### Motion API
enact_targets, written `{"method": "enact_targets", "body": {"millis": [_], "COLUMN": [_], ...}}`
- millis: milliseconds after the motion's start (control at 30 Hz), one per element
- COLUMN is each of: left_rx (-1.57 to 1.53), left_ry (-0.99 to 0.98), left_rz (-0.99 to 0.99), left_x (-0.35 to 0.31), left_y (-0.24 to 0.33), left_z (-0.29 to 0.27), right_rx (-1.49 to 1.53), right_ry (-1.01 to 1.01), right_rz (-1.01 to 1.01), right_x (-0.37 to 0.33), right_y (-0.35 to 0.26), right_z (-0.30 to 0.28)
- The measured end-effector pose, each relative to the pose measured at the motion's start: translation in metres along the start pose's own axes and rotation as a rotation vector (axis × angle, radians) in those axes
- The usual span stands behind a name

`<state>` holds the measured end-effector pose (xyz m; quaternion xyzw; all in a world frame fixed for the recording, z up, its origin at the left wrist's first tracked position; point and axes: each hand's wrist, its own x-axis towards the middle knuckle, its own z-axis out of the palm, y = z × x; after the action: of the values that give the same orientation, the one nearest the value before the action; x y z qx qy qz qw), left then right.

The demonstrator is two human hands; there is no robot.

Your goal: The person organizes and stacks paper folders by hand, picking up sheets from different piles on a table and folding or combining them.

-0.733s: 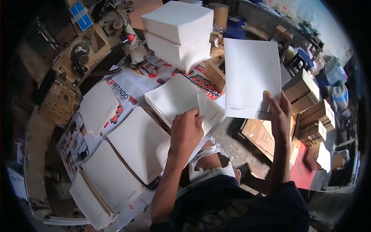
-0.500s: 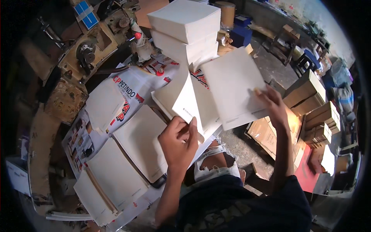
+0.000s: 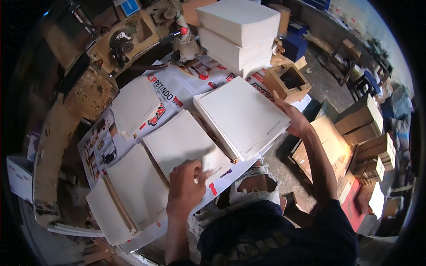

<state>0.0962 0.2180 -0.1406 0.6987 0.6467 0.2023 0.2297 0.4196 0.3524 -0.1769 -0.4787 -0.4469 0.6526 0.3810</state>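
Observation:
My left hand (image 3: 188, 184) is closed at the near edge of the middle paper stack (image 3: 177, 139), its fingers curled by a turned-up sheet corner (image 3: 212, 159) that they appear to pinch. Against the right side of the right-hand paper stack (image 3: 242, 115) rests my right hand (image 3: 295, 119), fingers stretched along the edge and the thumb mostly hidden. The top sheet there lies flat, with small print near its close edge. Further left lie more paper stacks (image 3: 137, 186) (image 3: 106, 213), separated by brown edges, and a loose pile of sheets (image 3: 133, 106).
Tall white paper blocks (image 3: 237, 26) stand at the far side of the printed table cover (image 3: 177, 82). Beside them sits an open wooden box (image 3: 288, 84). A machine (image 3: 124, 44) borders the left side. Cardboard boxes (image 3: 321, 144) stand on the floor at right.
The sheet in my right hand has come down onto the right-hand stack. My left hand has let go of its curled sheet and moved left to the middle stack. The view has shifted.

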Motion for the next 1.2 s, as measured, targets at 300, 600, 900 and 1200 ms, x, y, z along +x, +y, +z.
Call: {"method": "enact_targets", "body": {"millis": [300,600,900,1200], "left_rx": [-0.707,0.114,-0.413,-1.237], "left_ry": [0.376,0.001,0.137,1.021], "left_rz": [-0.196,-0.09,-0.406,0.05], "left_x": [-0.058,-0.092,-0.122,-0.227], "left_y": [-0.038,-0.08,-0.087,-0.187], "left_z": [-0.053,-0.071,-0.093,-0.074], "right_rx": [-0.139,-0.272,-0.091,-0.186], "right_ry": [0.022,-0.128,-0.01,-0.129], "right_rz": [-0.118,-0.338,-0.043,-0.265], "right_x": [-0.018,-0.044,-0.038,-0.051], "right_y": [-0.006,0.004,0.019,0.01], "right_z": [0.026,0.158,0.175,0.202]}}
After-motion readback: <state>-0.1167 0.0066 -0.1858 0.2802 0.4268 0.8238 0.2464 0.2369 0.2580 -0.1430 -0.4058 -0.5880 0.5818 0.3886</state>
